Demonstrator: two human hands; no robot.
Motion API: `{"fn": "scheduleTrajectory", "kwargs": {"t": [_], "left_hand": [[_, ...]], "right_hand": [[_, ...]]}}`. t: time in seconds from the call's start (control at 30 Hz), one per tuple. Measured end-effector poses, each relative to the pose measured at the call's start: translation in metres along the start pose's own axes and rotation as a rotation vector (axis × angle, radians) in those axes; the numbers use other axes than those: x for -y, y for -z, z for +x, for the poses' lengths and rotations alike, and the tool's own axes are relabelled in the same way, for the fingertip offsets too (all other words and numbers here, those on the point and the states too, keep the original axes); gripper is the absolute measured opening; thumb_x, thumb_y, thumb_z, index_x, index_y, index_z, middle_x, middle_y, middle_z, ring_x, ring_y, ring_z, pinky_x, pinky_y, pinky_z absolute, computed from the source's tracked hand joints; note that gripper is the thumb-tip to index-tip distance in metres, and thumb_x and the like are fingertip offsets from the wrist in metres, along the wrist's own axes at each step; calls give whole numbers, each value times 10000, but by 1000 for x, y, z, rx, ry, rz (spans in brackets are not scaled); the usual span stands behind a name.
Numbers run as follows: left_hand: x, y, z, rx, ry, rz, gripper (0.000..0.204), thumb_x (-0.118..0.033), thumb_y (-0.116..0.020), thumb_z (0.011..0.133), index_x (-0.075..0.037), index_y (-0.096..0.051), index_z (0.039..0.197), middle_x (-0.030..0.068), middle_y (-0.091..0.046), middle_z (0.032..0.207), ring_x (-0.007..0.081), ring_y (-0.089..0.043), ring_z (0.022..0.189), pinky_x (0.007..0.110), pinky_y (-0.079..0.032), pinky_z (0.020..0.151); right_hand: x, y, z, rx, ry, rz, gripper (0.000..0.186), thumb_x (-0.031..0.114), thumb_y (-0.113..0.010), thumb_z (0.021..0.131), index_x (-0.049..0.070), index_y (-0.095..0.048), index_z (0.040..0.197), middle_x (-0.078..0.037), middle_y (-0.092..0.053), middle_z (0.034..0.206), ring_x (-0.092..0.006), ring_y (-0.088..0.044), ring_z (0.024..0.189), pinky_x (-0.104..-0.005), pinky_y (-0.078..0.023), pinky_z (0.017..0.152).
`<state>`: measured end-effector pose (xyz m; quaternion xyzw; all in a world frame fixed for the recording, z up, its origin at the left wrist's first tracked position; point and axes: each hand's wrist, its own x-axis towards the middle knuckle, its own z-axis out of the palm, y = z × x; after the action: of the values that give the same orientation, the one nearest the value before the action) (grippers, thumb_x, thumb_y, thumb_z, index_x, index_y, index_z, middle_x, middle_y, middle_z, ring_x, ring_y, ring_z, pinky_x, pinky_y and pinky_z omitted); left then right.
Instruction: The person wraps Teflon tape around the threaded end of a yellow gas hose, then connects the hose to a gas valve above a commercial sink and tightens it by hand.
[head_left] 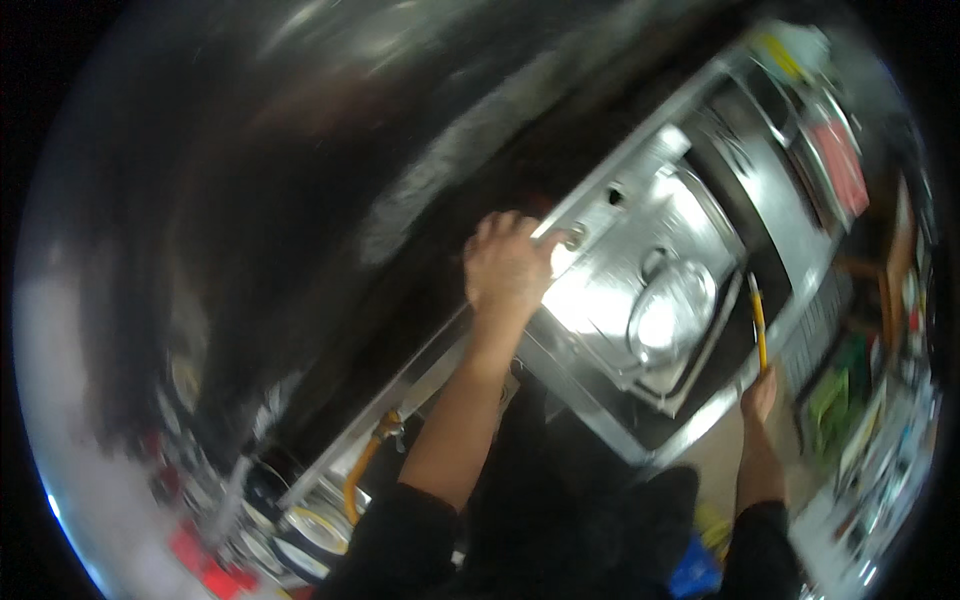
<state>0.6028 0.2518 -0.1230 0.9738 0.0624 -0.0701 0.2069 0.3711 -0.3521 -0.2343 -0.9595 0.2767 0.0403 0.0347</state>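
Observation:
A large stainless steel unit (610,428) runs diagonally across the view, with a shiny metal panel (590,305) set into it. My left hand (510,262) grips the unit's far rim, its thumb on the metal side near a round fitting (574,236) and its fingers over the edge. In my right hand (760,395), at the near edge, is a slim yellow-handled tool (758,325) pointing away from me; blur hides its exact kind. Between my hands, a round shiny metal piece (672,312) lies on the panel.
A yellow hose or pipe (360,475) with a valve is at lower left, near stacked dishes (318,530). To the right are a pink-red item (838,165), a green item (838,410) and a cluttered surface (885,480). A dark, scuffed surface (270,200) stretches along the far side.

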Motion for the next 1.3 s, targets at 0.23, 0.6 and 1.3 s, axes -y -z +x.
{"fn": "scheduleTrajectory", "kwargs": {"t": [0.23,0.6,1.3], "left_hand": [[-3,8,4,150,0,-16,585,-556,-571,1095,-45,-724,1335,173,-688,1427,405,-595,1367,523,-488,1127],[-9,20,-1,231,25,-46,621,-571,-511,1117,-44,-711,1379,191,-693,1424,414,-622,1353,536,-510,1117],[-17,13,17,312,84,70,659,-576,-472,1133,-139,-512,1623,228,-677,1401,422,-631,1318,527,-507,1126]], "right_hand": [[-24,214,-120,73,-176,-224,240,237,-596,1111,115,-539,1309,-257,-742,1010,-529,-702,944,-617,-536,792],[-94,355,-378,-262,-644,-48,277,270,-670,1041,-2,-698,1088,-252,-729,921,-428,-722,885,-514,-546,795],[254,483,268,-330,488,318,418,295,-711,1058,-12,-690,1341,-218,-774,1024,-295,-757,878,-421,-564,823]]}}
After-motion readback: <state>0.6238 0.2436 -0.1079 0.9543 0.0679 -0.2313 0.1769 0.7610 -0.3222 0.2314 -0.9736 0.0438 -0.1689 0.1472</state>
